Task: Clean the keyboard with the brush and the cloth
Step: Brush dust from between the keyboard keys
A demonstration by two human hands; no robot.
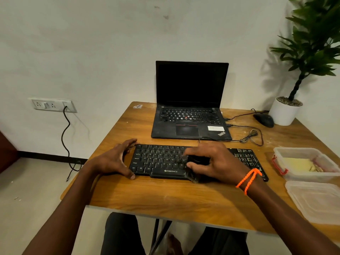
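A black Zebronics keyboard (158, 161) lies across the wooden table (165, 194) in front of me. My left hand (117, 161) clasps the keyboard's left end, thumb at the front corner and fingers at the back corner. My right hand (215, 162) is over the middle of the keys and grips a black brush (196, 163), whose bristles reach down to the keyboard's front edge. A yellow cloth (299, 164) lies inside an open plastic box at the right.
An open black laptop (189, 115) stands behind the keyboard, with cables (252, 137) and a black mouse (265, 120) to its right. A potted plant (284, 111) sits at the back right corner. The plastic box (292, 150) and its lid (316, 201) occupy the right edge.
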